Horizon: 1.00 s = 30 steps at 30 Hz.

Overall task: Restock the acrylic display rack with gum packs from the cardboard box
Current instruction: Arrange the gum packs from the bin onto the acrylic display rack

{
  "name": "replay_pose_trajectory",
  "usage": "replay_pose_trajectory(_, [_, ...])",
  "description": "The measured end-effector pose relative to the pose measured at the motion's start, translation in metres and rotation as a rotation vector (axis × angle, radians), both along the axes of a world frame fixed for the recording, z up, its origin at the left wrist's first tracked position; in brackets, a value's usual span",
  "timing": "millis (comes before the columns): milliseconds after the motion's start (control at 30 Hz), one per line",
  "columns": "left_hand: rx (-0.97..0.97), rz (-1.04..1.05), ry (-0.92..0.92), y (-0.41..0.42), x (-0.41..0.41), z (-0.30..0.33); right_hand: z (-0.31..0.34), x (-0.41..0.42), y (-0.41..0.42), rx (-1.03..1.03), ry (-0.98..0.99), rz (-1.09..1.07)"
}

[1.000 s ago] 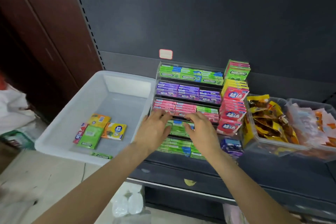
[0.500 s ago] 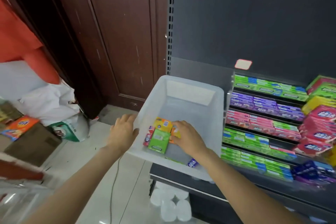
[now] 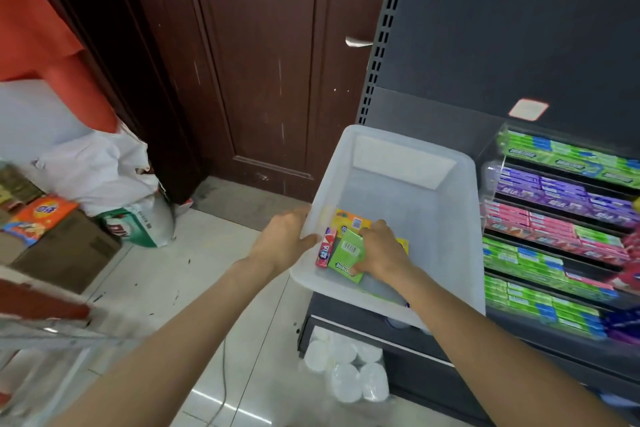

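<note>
Gum packs in white plastic bin (image 3: 398, 163), beside rack (image 3: 561, 218). R hand (image 3: 381, 250) fingers curled on green pack (image 3: 346, 253); L hand (image 3: 284, 239) grips bin rim. Pack likely light, stiff, slick wrap — pinch long edges.

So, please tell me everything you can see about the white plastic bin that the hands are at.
The white plastic bin is translucent, rectangular, with a rounded rim and sloping walls. It sits on the dark shelf, left of the acrylic display rack, its near left corner jutting past the shelf edge. Most of its floor is bare; a few gum packs lie at the near left, among them a green Doublemint pack. The left hand grips its left rim; the right hand reaches inside, holding the green pack.
</note>
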<state>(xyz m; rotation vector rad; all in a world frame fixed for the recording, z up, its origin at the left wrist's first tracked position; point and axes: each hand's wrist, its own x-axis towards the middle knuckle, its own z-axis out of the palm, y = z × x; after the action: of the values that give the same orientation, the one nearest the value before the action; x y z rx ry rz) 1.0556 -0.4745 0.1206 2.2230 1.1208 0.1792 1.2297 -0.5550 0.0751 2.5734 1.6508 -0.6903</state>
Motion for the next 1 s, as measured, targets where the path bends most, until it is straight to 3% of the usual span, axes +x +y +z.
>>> replay_pose_trajectory(200, [0.297,-0.085,-0.047,-0.003,0.020,0.008,0.022,0.018,-0.007,0.398,0.364,-0.277])
replay_pose_trajectory(300, [0.150,-0.180,-0.104,-0.011,0.043,0.015,0.045,0.021,-0.017,0.638,0.916,-0.509])
replay_pose_trajectory(367, [0.037,-0.178,-0.138,-0.012,0.055,0.017,0.051,0.023,-0.022,0.679,1.042,-0.539])
replay_pose_trajectory(467, [0.007,-0.076,-0.224,-0.007,0.060,0.021,0.044,0.033,-0.026,0.632,0.907,-0.510])
replay_pose_trajectory(600, [0.039,0.019,-0.218,-0.001,0.053,0.021,0.013,0.053,-0.032,0.165,0.263,-0.291])
replay_pose_trajectory(700, [0.030,0.055,-0.213,0.000,0.046,0.022,0.000,0.053,-0.035,-0.055,0.047,-0.178])
replay_pose_trajectory(833, [0.041,0.071,-0.254,0.001,0.042,0.030,0.003,0.052,-0.034,-0.045,-0.053,-0.208])
replay_pose_trajectory(1000, [0.022,0.034,-0.288,-0.001,0.051,0.036,0.027,0.057,-0.042,0.271,0.029,-0.278])
